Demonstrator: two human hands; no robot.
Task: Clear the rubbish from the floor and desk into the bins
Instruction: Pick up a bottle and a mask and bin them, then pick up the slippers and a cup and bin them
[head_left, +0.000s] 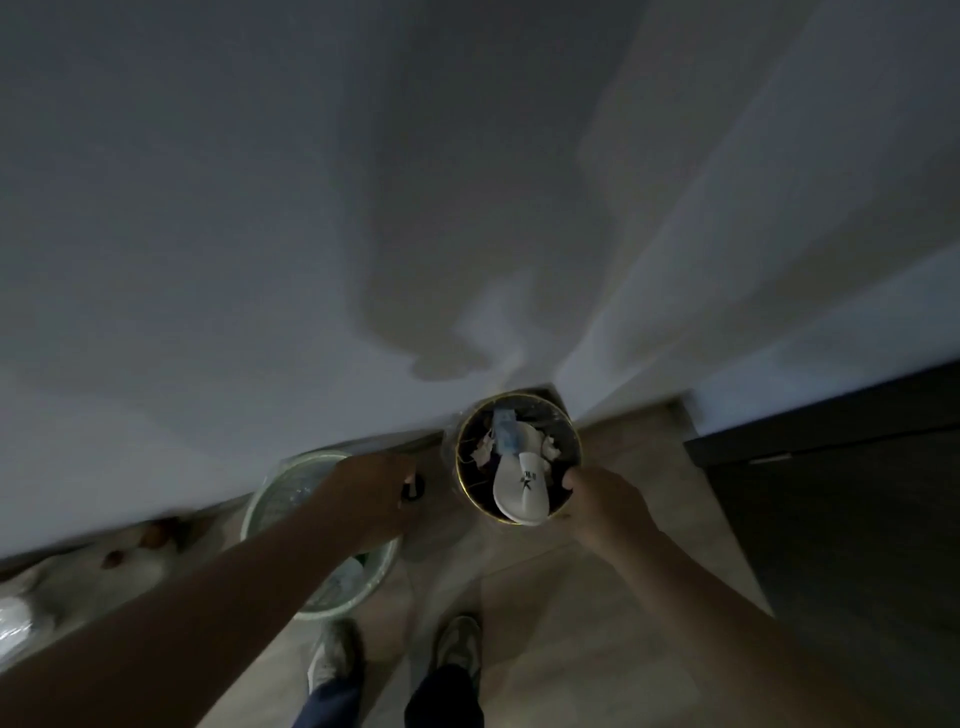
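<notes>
A round dark bin (569, 441) with a gold rim stands on the floor against the white wall. A white slipper (521, 491) leans inside it on crumpled paper and a blue packet (506, 434). My right hand (608, 501) hovers at the bin's right rim with fingers curled; what it holds, if anything, is hidden. To the left stands a pale green mesh bin (270, 499). My left hand (371, 491) is over its right edge and grips a small dark object (413, 488).
A dark cabinet (831, 519) fills the right side. White bags and brownish items (111, 558) lie along the wall at the left. My two shoes (395, 654) stand on the tiled floor below the bins.
</notes>
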